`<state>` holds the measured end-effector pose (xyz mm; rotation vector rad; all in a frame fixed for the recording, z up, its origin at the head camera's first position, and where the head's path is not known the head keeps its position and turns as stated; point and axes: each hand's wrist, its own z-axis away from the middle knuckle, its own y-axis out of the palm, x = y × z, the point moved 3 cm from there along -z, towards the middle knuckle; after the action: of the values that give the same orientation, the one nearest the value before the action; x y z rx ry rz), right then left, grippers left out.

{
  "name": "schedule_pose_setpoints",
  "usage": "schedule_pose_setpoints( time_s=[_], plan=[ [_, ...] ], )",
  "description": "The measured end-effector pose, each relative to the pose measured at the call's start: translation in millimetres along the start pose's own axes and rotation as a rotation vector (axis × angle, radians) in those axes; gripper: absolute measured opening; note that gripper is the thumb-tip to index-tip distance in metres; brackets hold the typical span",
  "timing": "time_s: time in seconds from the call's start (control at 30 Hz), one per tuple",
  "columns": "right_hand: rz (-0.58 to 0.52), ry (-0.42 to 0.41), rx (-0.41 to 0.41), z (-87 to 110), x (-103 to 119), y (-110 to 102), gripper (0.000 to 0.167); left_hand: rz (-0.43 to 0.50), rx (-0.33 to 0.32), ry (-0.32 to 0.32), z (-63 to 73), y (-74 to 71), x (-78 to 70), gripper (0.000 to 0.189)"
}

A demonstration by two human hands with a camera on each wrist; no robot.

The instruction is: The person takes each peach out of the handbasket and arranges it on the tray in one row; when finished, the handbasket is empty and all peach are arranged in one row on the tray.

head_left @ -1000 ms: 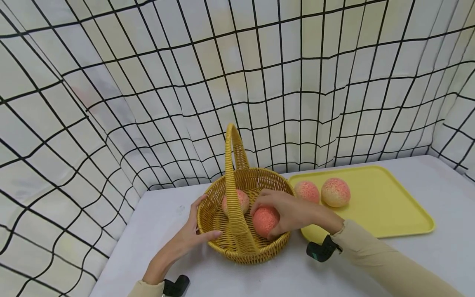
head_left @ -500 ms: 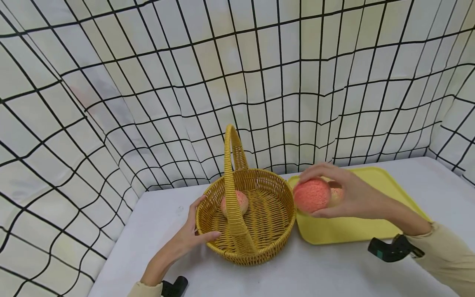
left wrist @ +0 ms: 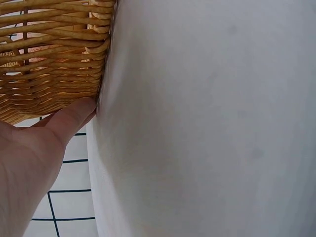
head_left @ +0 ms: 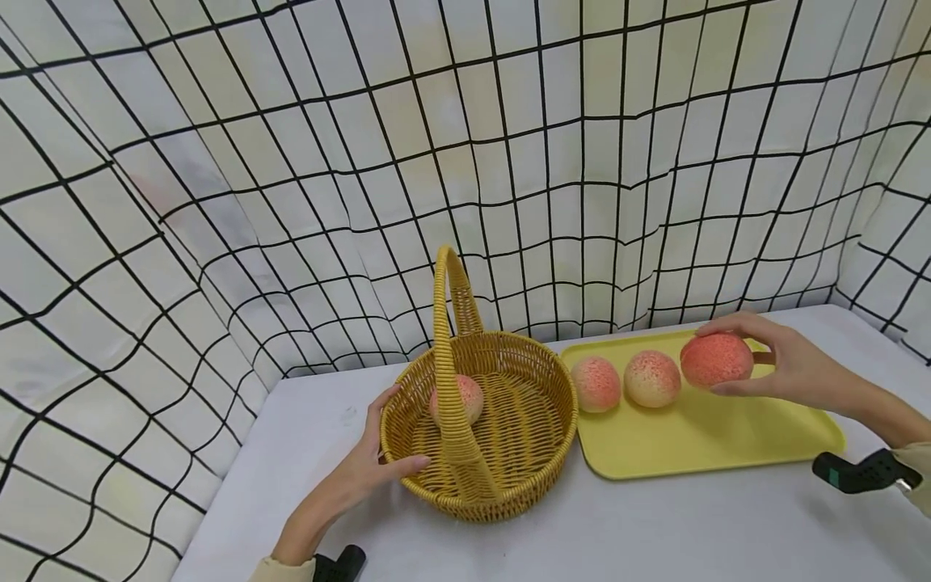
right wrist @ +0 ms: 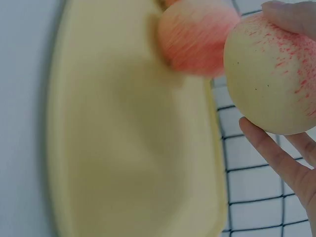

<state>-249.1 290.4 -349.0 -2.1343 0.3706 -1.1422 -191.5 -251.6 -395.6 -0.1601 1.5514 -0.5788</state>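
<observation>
My right hand (head_left: 793,364) holds a red-pink peach (head_left: 716,361) between thumb and fingers over the yellow tray (head_left: 778,432). In the right wrist view, this peach (right wrist: 271,81) shows its pale side, with a gap between it and the tray. Two peaches rest on the tray's left part: a pink one (head_left: 596,385) beside the basket and a paler speckled one (head_left: 652,378). My left hand (head_left: 356,469) rests on the left side of the wicker basket (head_left: 534,485), fingers extended along its outer wall. Inside lies another peach (head_left: 471,398), partly hidden by the handle.
The basket's tall arched handle (head_left: 445,323) rises over its middle. White cloth (head_left: 618,525) covers the table. Behind and to the left stands a black grid net (head_left: 465,170) in front of white sheeting.
My right hand has lifted the peach out of the basket and carried it right, past the other two peaches, over the tray. My left hand stays at the basket.
</observation>
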Motion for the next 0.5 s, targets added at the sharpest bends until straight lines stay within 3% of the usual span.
schedule_pose_setpoints(
  time_s=[0.2, 0.5],
  plan=[
    [0.069, 0.064, 0.046, 9.0, -32.9, 10.0, 0.068, 0.008, 0.000, -0.013, -0.4, 1.9, 2.3, 0.113],
    [0.089, 0.094, 0.069, 8.9, -41.1, 19.5, 0.062, -0.012, -0.007, -0.018, -0.1, 1.3, 2.0, 0.112]
  ],
)
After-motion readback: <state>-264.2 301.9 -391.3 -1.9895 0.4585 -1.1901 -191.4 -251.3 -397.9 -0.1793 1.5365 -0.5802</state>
